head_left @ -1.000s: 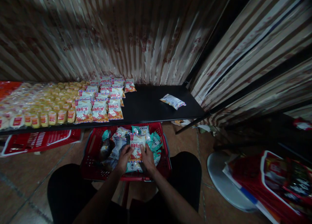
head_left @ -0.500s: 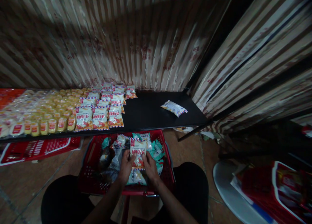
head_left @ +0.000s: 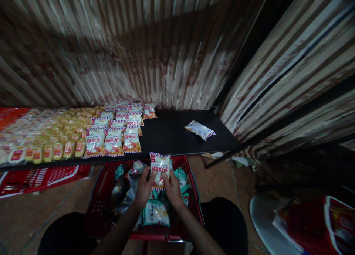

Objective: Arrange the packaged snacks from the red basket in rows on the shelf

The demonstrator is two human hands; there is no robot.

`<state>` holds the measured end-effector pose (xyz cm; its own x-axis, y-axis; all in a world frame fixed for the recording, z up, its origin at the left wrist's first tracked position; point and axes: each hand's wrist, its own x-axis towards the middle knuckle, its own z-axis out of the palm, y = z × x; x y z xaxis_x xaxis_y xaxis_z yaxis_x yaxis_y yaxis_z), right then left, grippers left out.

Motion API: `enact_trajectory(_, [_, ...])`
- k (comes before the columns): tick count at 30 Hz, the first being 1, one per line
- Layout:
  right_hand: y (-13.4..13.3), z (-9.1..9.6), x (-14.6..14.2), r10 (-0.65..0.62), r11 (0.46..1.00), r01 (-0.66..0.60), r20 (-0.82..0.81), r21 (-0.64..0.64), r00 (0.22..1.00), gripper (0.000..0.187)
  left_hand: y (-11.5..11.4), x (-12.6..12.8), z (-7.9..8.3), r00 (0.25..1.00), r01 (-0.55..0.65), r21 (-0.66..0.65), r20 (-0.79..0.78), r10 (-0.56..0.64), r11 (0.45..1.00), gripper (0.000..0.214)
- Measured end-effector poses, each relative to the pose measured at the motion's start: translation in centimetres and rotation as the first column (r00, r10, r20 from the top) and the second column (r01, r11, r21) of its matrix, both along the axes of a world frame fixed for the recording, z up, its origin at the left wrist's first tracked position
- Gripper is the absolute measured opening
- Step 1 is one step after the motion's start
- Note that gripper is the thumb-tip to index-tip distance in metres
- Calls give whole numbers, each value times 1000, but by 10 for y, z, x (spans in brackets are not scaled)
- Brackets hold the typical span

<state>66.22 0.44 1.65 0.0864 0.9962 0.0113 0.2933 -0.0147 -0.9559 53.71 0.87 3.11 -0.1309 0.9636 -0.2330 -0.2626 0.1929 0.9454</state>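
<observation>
Between both hands, upright over the red basket [head_left: 200, 210], is a white and orange snack bag [head_left: 160, 165] with a striped edge. My left hand [head_left: 144, 186] grips its left side, and my right hand [head_left: 173, 186] its right side, thumbs on the front. Green and white snack bags [head_left: 156, 213] and some dark packets lie in the basket below. Several matching snack bags [head_left: 113, 140] stand in rows on the black shelf [head_left: 163, 133], left of the held one. A single silvery-backed bag [head_left: 200, 130] lies on the shelf's right part.
Many yellow wrapped cakes [head_left: 63, 136] fill the shelf's left side. Under it sits another red basket [head_left: 50, 179]. A grey stool [head_left: 263, 225] bears a red basket with packets [head_left: 307, 221] at the lower right. Striped sheeting [head_left: 161, 51] hangs behind the shelf.
The held snack bag has risen slightly relative to the basket and nearer the shelf edge, uncovering more of the green bag beneath. My view has tilted a little upward.
</observation>
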Motion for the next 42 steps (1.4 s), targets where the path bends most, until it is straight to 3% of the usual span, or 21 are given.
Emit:
enact_trajectory(10, [35,24,-1,6,999,-6,7,49,1000,44,35,3,10,995,-84,38,-53,86,996,35])
enact_trajectory(15, [49,29,-1,-2,999,0,44,53,999,46,50,2,15,970,-125,84,-197,140,989,37])
enact_trajectory(19, [63,28,2,-5,998,4,26,56,1000,49,62,1,16,933,-116,145,-322,158,983,32])
enact_trajectory(25, [87,23,6,44,998,-42,-34,42,998,52,83,0,9,898,-123,235,-388,209,964,28])
enact_trajectory(34, [113,25,6,14,997,-21,96,69,995,53,106,1,6,819,-144,288,-502,277,947,20])
enact_trajectory(42, [137,21,2,-40,994,22,170,106,985,51,119,4,9,806,-116,288,-533,259,951,22])
